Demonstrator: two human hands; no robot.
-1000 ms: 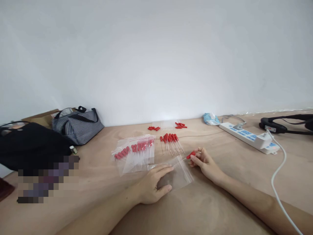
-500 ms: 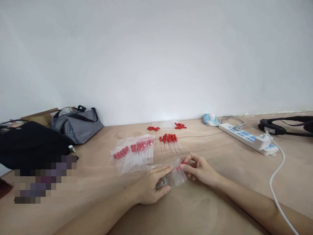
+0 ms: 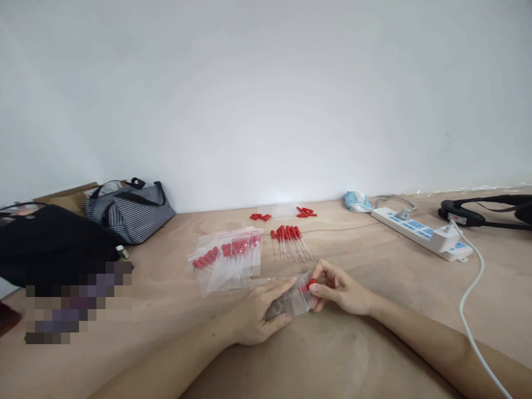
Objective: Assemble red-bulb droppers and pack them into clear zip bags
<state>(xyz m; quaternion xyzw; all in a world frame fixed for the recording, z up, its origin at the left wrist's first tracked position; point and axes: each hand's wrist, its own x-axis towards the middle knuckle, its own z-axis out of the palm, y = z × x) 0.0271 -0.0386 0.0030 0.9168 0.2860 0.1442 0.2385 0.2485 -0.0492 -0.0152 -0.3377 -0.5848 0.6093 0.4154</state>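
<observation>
My left hand [image 3: 268, 310] lies over a clear zip bag [image 3: 297, 302] on the table, fingers stretched along its far edge and thumb along the near edge, holding it down. At the bag's right end, my right hand [image 3: 338, 288] pinches the red bulb of a dropper [image 3: 311, 284] between thumb and fingers. The dropper's stem is hard to see through the plastic. Beyond my hands lies a fan of loose droppers [image 3: 288, 241] with red bulbs. To the left are overlapping filled zip bags [image 3: 233, 266] with red-bulbed droppers inside.
Red bulbs [image 3: 260, 216] and clear stems [image 3: 283, 213] lie near the wall, with more bulbs [image 3: 306, 212] to their right. A power strip [image 3: 419, 233] with a white cable [image 3: 469, 310] stands right, near black headgear [image 3: 461, 215]. A striped bag [image 3: 133, 213] and black cloth [image 3: 54, 249] occupy the left.
My right hand has shifted slightly left with the red bulb, which now sits further over the bag's end. My left hand stays almost in place.
</observation>
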